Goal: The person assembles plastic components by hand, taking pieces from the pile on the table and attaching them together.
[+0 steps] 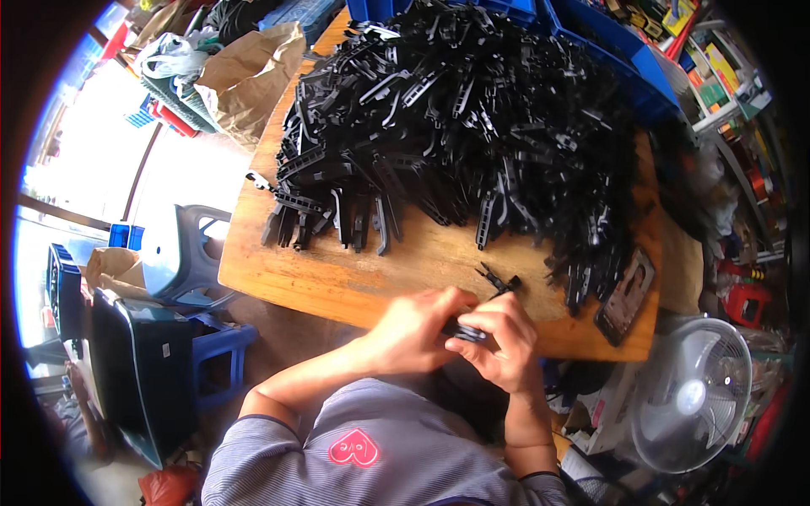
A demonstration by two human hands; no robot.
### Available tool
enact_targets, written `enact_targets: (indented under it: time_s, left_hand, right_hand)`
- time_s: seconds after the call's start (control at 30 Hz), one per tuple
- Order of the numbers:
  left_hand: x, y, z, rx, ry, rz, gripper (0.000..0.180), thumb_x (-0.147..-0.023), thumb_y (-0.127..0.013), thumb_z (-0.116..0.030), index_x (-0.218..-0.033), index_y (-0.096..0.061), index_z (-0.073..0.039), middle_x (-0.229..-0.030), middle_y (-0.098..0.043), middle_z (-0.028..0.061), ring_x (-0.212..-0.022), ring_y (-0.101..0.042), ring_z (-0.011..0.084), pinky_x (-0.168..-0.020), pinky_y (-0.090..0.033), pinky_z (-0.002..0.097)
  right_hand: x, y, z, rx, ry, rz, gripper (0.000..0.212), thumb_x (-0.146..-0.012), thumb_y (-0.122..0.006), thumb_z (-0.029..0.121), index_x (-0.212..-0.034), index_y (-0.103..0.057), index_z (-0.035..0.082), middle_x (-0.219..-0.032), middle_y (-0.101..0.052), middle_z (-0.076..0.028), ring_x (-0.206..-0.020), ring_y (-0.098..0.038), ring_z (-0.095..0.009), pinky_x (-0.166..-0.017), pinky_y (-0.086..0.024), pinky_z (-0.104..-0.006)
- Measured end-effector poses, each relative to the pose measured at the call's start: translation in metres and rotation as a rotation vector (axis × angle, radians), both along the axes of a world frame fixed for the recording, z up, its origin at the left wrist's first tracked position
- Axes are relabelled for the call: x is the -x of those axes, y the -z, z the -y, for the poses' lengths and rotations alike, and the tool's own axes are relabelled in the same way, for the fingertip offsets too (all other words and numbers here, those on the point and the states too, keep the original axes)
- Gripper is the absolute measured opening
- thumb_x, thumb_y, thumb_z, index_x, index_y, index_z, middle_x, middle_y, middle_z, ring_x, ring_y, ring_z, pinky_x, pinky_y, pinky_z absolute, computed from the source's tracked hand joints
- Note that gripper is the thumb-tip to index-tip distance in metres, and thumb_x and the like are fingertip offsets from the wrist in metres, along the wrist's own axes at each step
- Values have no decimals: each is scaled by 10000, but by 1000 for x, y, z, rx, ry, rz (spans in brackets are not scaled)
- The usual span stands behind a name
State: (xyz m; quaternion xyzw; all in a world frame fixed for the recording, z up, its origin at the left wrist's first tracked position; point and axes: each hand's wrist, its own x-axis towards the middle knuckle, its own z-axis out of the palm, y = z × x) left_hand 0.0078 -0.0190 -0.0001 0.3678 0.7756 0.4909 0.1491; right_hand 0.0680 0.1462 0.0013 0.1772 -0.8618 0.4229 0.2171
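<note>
Close to my body, at the near edge of the wooden table [295,274], both hands are together. My left hand [419,325] and my right hand [504,337] are closed on a small black plastic part [467,332], which shows between the fingers and thumbs. Just beyond my right hand, a black forked piece [498,280] sticks out over the tabletop; whether it joins the held part, I cannot tell. A large heap of black plastic parts [456,110], many of them long, slim and ribbed, covers the far side of the table.
A phone [625,297] lies at the table's right edge, with a clear-bladed fan [692,396] below it. Blue bins [607,46] stand behind the heap. At left are a brown paper bag [251,83], a grey-blue plastic chair [173,257] and a blue stool [221,354].
</note>
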Motion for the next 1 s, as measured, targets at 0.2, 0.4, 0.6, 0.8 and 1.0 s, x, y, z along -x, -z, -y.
enact_targets:
  time_s: [0.2,0.4,0.6,0.8,1.0]
  left_hand:
    - [37,-17,27,-53,-147,276,567,-735,-681,-78,-1242,-428,-45,-887,-558,40,-784,-522,105,-669,-447,264]
    - [10,-3,-3,-133,31,510,417,-785,-674,-192,-1133,-535,-10,-864,-644,147,-806,-628,200,-724,-478,331]
    - [7,-6,-18,-75,73,471,433,-769,-694,-213,-1123,-552,-8,-872,-647,199,-820,-655,261,-703,-487,347]
    - [-1,4,-20,-47,32,303,396,-786,-677,-220,-1090,-547,-2,-780,-620,222,-729,-630,363,-610,-486,363]
    - [0,-4,-16,36,132,293,352,-815,-651,-253,-1029,-539,3,-694,-580,216,-624,-585,392,-542,-459,381]
  right_hand:
    - [15,-8,-18,-200,209,39,328,-672,-760,161,-908,-578,24,-896,-593,-99,-783,-552,-270,-675,-458,-352]
    - [3,0,-5,408,96,228,523,-725,-750,304,-1106,-568,-5,-886,-576,-70,-688,-500,-128,-628,-437,-253]
    - [-9,11,-19,786,60,417,270,-837,-637,89,-1072,-564,-23,-910,-537,-28,-848,-516,-100,-775,-408,-222]
    - [-8,15,-19,671,66,437,385,-775,-723,210,-1049,-566,-10,-982,-520,-46,-845,-521,-115,-769,-418,-234]
    - [-1,8,-25,494,-38,276,321,-758,-734,256,-882,-577,5,-878,-565,-76,-775,-546,-152,-678,-445,-255]
